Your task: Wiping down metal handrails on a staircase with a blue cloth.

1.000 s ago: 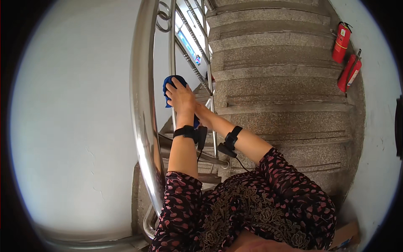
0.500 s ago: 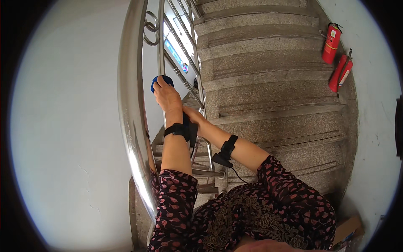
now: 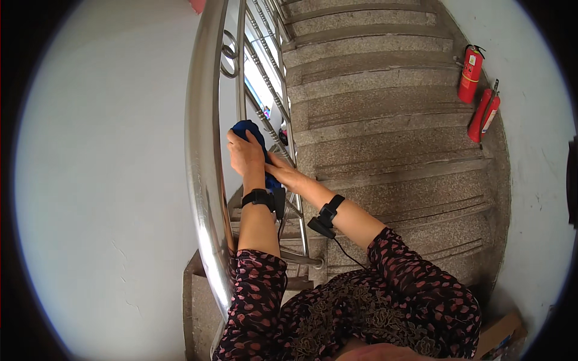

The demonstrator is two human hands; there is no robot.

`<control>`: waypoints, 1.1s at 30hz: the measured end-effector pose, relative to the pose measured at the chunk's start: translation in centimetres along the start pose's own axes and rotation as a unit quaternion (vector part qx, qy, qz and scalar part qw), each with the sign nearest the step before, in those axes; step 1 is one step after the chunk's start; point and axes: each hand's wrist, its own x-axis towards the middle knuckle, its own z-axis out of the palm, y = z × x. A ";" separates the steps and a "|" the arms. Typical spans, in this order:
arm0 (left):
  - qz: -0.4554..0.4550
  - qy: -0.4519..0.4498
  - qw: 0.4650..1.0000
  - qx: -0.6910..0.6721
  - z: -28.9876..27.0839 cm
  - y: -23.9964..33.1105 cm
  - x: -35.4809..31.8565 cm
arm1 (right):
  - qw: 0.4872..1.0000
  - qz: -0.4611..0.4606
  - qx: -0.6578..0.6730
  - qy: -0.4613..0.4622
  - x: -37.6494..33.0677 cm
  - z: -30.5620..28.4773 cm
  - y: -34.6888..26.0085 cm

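Observation:
My left hand [image 3: 245, 155] is closed round a blue cloth [image 3: 244, 127] at an upright metal post [image 3: 241, 90], just inside the thick shiny handrail [image 3: 201, 150]. Close beside it, my right hand [image 3: 280, 170] reaches in from the right and grips the lower part of the same cloth. Its fingertips are partly hidden behind my left hand and wrist. Blue fabric shows above my left hand and again below the right one. Each wrist wears a black strap with a dark device, the left strap [image 3: 260, 197] and the right strap [image 3: 328, 212].
Speckled stone stairs [image 3: 391, 144] climb away to the right of the railing. Two red fire extinguishers, one upright [image 3: 471, 75] and one leaning [image 3: 483, 117], stand by the right wall. A cardboard box [image 3: 503, 334] is at the lower right. Slanted metal bars [image 3: 260, 69] run beyond the post.
Both hands have come slightly down and to the right in view. More of the blue cloth shows now, between and below the hands. The whole scene has shifted a little as my head moved.

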 end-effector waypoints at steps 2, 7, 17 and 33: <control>0.023 0.031 0.999 -0.004 -0.1 -0.9 -0.1 | 1.000 -0.013 -0.001 -0.015 -0.7 0.1 -0.1; 0.031 0.039 0.999 -0.020 0.1 -0.8 -0.1 | 0.998 0.049 0.035 -0.009 -2.1 -0.9 -0.4; 0.172 0.151 0.973 -0.024 1.2 -2.7 -3.9 | 0.990 0.106 0.024 0.090 -5.5 -2.0 1.2; 0.205 -0.196 0.926 -0.249 5.7 0.3 -15.0 | 0.942 0.013 -0.051 0.332 -19.9 -12.4 0.0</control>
